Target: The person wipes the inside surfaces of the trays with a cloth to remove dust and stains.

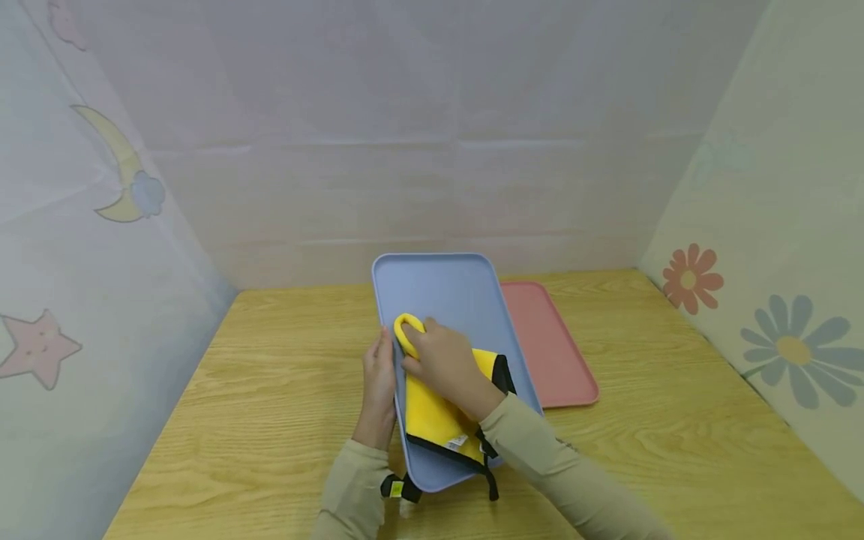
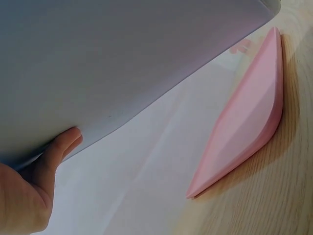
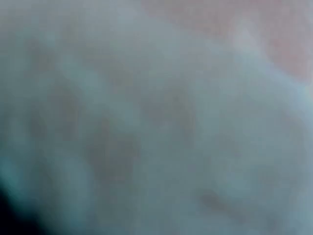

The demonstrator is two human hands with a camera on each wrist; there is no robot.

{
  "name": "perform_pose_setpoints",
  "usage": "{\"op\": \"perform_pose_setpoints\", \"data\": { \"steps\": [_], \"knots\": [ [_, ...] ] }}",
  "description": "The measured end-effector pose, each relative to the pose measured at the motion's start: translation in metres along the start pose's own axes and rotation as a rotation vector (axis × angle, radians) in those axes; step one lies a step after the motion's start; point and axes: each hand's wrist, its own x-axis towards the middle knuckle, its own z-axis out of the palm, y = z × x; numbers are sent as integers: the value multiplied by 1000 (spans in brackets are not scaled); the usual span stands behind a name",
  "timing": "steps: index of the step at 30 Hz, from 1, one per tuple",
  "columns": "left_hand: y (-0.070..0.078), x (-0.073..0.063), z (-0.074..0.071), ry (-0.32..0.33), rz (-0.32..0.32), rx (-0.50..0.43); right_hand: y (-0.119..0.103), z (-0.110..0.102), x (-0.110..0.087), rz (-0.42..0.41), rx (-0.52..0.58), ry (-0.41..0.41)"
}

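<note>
The yellow cloth has a dark border along its edges, a small white label near its lower edge, and a corner rolled up into a rounded loop by the fingers. It lies on the lower half of the blue tray, a shallow rectangle with rounded corners and a raised rim, which is held tilted above the counter. The left hand has the tray in its grip at the left edge, and the left wrist view shows its fingertips against the plain underside. The right hand reaches in from the lower right, back of the hand uppermost, its grip closed around the looped part of the cloth, with the index finger curled into the fold. Both forearms wear pale beige sleeves, cut off at the bottom of the head view. Behind the blue tray, a pink tray rests on the counter, its left part covered from sight. The right hand and forearm hide the middle of the cloth, and some of the right fingers are out of view. The right wrist view is a greyish blur with a pinkish patch at the top right; what it shows cannot be told.
</note>
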Motion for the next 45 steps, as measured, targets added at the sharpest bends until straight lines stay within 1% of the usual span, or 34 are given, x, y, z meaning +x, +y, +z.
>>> {"op": "perform_pose_setpoints", "data": {
  "steps": [2, 5, 9, 19, 24, 27, 31, 39, 45],
  "knots": [
    [-1, 0, 0, -9, -4, -30, -3, 2, 0, -22, -5, 5],
    [-2, 0, 1, -21, -2, -45, -6, 2, 0, -41, -1, 8],
    [-3, 0, 1, -28, -3, -54, -8, 2, -1, -45, -1, 14],
    [-3, -1, 2, -9, 14, -106, -11, -2, -3, -75, 33, 8],
    [-2, -2, 2, 7, 8, -82, -12, -1, -4, -59, 2, 4],
    [-2, -2, 2, 12, 12, -66, -11, -3, -5, -36, -20, -11],
    [0, -2, 1, 18, 16, -55, -6, -6, -6, 7, -20, -48],
    [3, -2, -4, 16, -14, -15, 17, -9, -7, 151, -20, -153],
    [4, -2, -5, 35, -21, -25, 35, -10, -7, 240, -25, -219]
  ]
}}
